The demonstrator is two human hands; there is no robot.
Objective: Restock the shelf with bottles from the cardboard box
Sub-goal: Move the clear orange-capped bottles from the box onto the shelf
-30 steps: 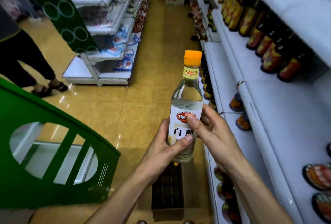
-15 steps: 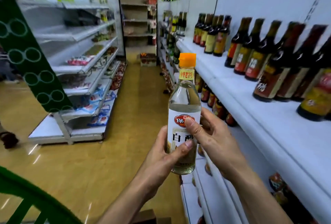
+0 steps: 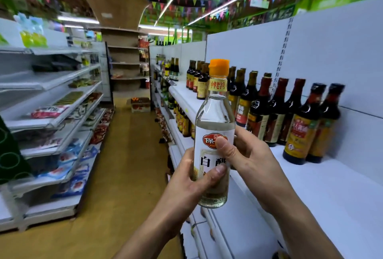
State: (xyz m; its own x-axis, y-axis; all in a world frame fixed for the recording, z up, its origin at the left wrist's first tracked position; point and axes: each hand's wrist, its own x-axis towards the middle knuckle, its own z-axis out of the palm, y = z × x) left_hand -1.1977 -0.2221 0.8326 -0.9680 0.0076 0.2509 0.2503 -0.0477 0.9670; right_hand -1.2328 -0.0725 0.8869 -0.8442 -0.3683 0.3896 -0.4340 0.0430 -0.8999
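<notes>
Our left hand (image 3: 191,178) wraps the lower body of the clear bottle (image 3: 214,134) and our right hand (image 3: 246,161) clasps it from the other side, thumb across the white label; both grip it, upright, orange cap on top, out over the aisle. The white shelf (image 3: 323,184) lies to our right, bare in front of the dark bottles (image 3: 298,122), so we judge the right hand, being nearer, should carry it across, long axis kept vertical.
</notes>
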